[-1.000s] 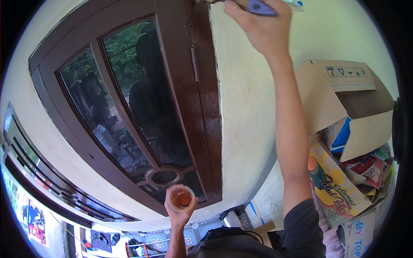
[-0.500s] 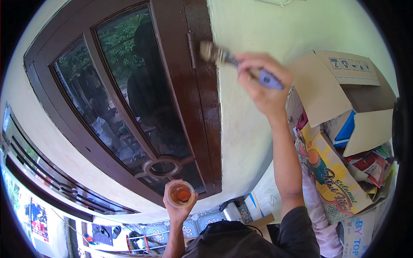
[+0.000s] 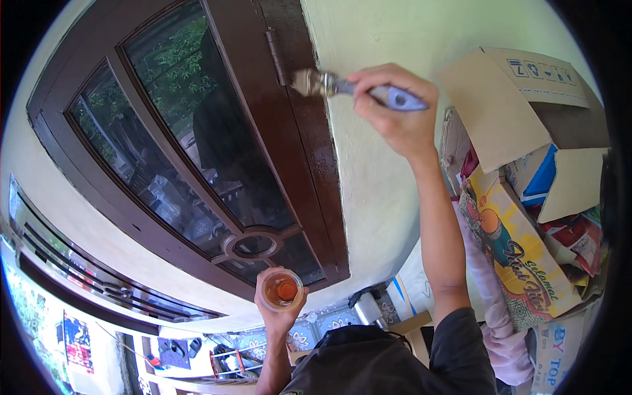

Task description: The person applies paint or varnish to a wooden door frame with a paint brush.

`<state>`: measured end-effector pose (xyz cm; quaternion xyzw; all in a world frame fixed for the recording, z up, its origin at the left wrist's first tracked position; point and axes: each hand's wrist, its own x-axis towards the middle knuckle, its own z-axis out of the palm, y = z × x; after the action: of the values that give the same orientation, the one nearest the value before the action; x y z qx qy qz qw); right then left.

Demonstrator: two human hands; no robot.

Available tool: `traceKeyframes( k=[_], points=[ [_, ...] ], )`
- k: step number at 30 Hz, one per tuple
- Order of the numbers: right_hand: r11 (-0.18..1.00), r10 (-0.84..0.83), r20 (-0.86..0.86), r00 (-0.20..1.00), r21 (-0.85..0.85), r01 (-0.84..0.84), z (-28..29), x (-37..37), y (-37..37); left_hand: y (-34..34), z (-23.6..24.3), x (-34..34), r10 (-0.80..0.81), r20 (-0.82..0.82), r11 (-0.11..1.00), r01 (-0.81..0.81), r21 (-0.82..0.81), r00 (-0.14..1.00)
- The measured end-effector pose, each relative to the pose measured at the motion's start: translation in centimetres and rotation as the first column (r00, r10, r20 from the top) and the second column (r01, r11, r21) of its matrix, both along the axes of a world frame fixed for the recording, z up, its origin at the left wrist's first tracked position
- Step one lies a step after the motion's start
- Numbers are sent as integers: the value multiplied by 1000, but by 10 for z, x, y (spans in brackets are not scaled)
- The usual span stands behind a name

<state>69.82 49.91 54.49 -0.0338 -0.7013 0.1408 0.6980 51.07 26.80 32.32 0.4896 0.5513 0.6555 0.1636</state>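
Note:
My right hand (image 3: 401, 115) is closed round the purple-blue handle of a paintbrush (image 3: 322, 84). The brush points left, and its pale bristles are at the brown wooden frame (image 3: 315, 125), just right of a metal hinge (image 3: 276, 59); they look to be touching the wood. Lower down, my left hand (image 3: 280, 317) grips a clear plastic cup (image 3: 271, 289) with some orange-brown liquid in it. The cup is upright in front of the bottom of the glazed brown window (image 3: 204, 125). Glossy brown covers the frame near the hinge.
Pale green wall (image 3: 372, 197) borders the frame on the right. Open cardboard boxes (image 3: 494, 125) and a yellow printed carton (image 3: 526, 263) are piled beside my right arm. A second window (image 3: 99, 283) is at the left. Sandals (image 3: 178, 349) lie on the floor below.
My right hand has shifted slightly up and left with the brush, whose bristles are now a little lower against the frame. The whole view has tilted somewhat. The left hand still holds the cup.

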Motion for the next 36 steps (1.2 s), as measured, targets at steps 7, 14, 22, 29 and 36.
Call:
traceKeyframes(
  k=[7,14,22,29,36],
  points=[
    [992,-4,-294,956,116,40,1,-27,8,5,-2,8,-41,31,999,42,-7,999],
    [968,-243,-95,965,42,247,-40,-21,-24,3,-7,3,-18,14,1000,18,-19,1000],
    [926,-219,-286,933,239,291,-2,-36,3,9,-7,3,-53,22,998,54,-11,998],
    [963,-259,-90,962,54,264,-37,-29,-28,9,-4,5,-51,59,998,52,-17,997],
    [928,-196,-309,931,247,278,-20,-45,5,13,-8,4,-68,50,997,69,-16,996]
  ],
)
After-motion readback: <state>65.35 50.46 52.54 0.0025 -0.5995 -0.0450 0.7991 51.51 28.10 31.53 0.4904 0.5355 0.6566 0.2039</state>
